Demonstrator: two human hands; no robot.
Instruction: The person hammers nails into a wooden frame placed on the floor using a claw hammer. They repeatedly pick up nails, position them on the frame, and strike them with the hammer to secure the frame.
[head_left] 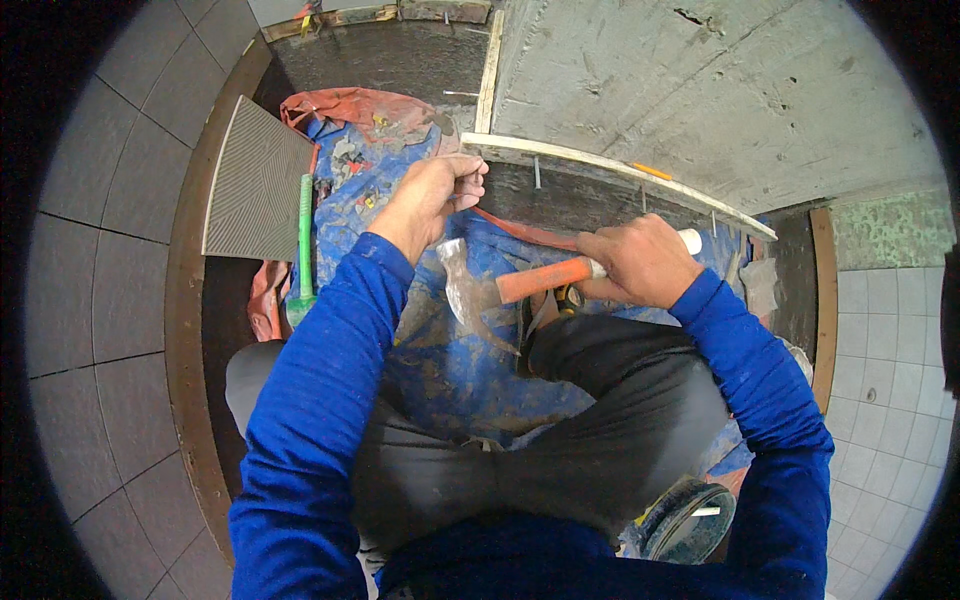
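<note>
My left hand (pixel 440 200) is closed in a pinch by the left end of a long pale wooden strip (pixel 570 155). Whatever its fingertips hold is too small to make out. In my right hand (pixel 642 262) is a claw hammer (pixel 546 279), gripped round its orange handle. The hammer's worn metal head lies to the left, below my left hand and above the blue sheet. Several nails stick out along the dark face under the strip, one being a long nail (pixel 537 172). An orange pencil (pixel 651 171) rests along the strip's upper edge.
A grey concrete surface (pixel 700 90) lies beyond the strip, meeting an upright batten (pixel 489 75). At left are a ridged tile (pixel 258 180) and a green-handled tool (pixel 305 230). Debris dots the blue plastic sheet (pixel 480 375). A dark bucket (pixel 728 515) stands by my right side.
</note>
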